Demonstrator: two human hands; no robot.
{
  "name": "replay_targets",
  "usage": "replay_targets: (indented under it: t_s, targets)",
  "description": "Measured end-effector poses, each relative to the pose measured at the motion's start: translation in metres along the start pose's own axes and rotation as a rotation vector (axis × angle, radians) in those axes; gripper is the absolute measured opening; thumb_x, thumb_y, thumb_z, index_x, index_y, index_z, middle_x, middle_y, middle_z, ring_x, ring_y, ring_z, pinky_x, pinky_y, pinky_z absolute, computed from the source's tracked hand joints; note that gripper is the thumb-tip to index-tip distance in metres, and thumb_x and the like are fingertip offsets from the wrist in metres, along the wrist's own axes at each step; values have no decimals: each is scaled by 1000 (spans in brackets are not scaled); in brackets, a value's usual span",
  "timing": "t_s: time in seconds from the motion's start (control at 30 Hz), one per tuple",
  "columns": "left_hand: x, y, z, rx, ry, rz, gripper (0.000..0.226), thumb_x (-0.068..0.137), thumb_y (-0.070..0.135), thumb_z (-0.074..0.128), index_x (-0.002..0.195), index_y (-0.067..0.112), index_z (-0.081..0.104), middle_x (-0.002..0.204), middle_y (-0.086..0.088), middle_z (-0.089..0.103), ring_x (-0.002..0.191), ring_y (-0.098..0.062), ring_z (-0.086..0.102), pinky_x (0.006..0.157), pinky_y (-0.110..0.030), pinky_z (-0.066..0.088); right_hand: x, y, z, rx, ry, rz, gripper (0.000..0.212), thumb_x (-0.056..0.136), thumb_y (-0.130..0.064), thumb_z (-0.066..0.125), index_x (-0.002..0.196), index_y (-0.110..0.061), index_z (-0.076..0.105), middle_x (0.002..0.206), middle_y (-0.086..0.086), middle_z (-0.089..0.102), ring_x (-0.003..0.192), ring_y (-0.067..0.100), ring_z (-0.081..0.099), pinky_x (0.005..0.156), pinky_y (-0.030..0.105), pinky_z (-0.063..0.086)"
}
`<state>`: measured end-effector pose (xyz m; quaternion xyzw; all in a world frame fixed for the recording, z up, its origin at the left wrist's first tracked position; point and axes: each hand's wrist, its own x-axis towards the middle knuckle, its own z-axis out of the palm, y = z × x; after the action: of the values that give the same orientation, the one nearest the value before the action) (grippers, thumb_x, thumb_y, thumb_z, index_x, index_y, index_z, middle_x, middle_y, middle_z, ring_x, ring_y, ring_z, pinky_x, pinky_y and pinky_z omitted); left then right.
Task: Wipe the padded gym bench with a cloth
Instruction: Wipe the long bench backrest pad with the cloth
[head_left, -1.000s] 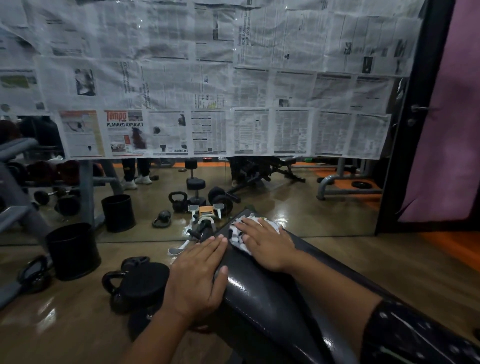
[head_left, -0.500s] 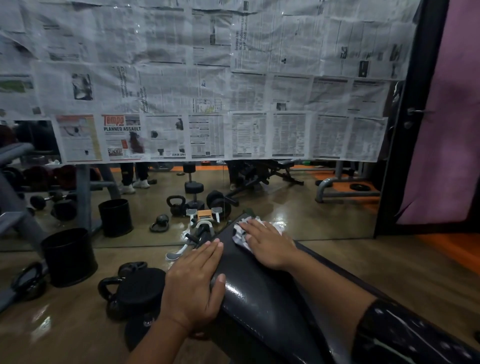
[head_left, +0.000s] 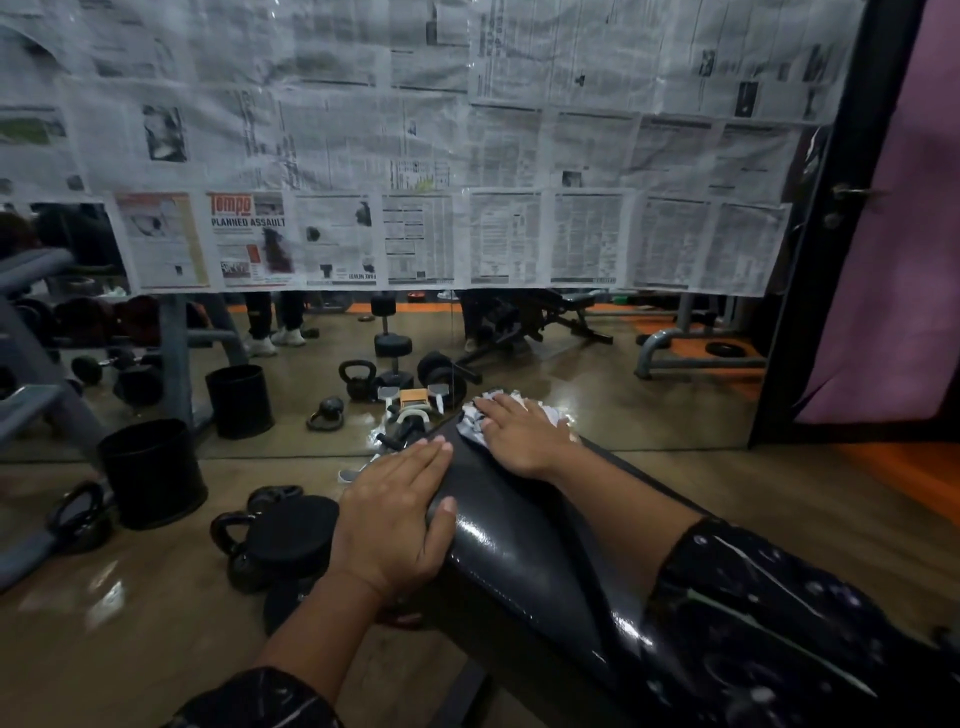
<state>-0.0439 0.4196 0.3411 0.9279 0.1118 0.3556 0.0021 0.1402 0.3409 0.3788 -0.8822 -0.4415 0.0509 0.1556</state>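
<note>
The black padded gym bench (head_left: 519, 551) runs from lower right up toward the centre, its vinyl shiny. My right hand (head_left: 522, 434) lies flat at the bench's far end, pressing a white patterned cloth (head_left: 470, 423) against the pad; cloth edges stick out past the fingers. My left hand (head_left: 395, 514) rests palm-down on the bench's left edge, thumb on the top surface, fingers spread and holding nothing.
Kettlebells (head_left: 244, 540) and a weight plate (head_left: 293, 527) sit on the floor left of the bench, with a black bin (head_left: 153, 470) beyond. A wall mirror (head_left: 597, 364) partly covered with newspaper stands just past the bench end. A pink door (head_left: 893, 260) is at right.
My right hand has slid the cloth a little farther toward the bench's far end. The left hand has stayed on the left edge.
</note>
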Motion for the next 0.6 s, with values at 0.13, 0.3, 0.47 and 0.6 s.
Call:
replay_targets:
  t_s: [0.13, 0.3, 0.47, 0.6]
  targets:
    - [1, -1, 1, 1, 10, 19, 56, 84, 40, 40, 127, 11, 61, 128, -5, 63, 118, -18, 59, 100, -34, 43, -18, -13, 3, -30, -33, -167, 48, 102, -42, 16, 150, -43, 14, 161, -16, 4, 149, 19, -6, 115, 58, -6]
    - [2, -2, 2, 21, 19, 31, 56, 84, 40, 40, 126, 11, 61, 127, -6, 63, 117, -19, 60, 99, -34, 42, -25, 35, -3, 63, -23, -270, 50, 93, -60, 22, 144, -56, 19, 160, -20, 11, 149, 11, 2, 120, 49, 3]
    - [1, -1, 3, 15, 17, 31, 57, 83, 40, 39, 126, 9, 61, 127, -6, 63, 117, -19, 59, 100, -34, 42, -4, 3, -7, -11, -11, 20, 45, 98, -55, 23, 143, -56, 20, 163, -3, -5, 149, 26, -9, 118, 55, 0]
    - [0, -2, 3, 8, 11, 36, 58, 84, 40, 39, 129, 10, 59, 128, -7, 62, 118, -21, 58, 99, -36, 44, -22, -11, 3, -109, 15, -147, 46, 98, -55, 19, 144, -56, 18, 162, -1, 8, 149, 22, 1, 117, 55, 3]
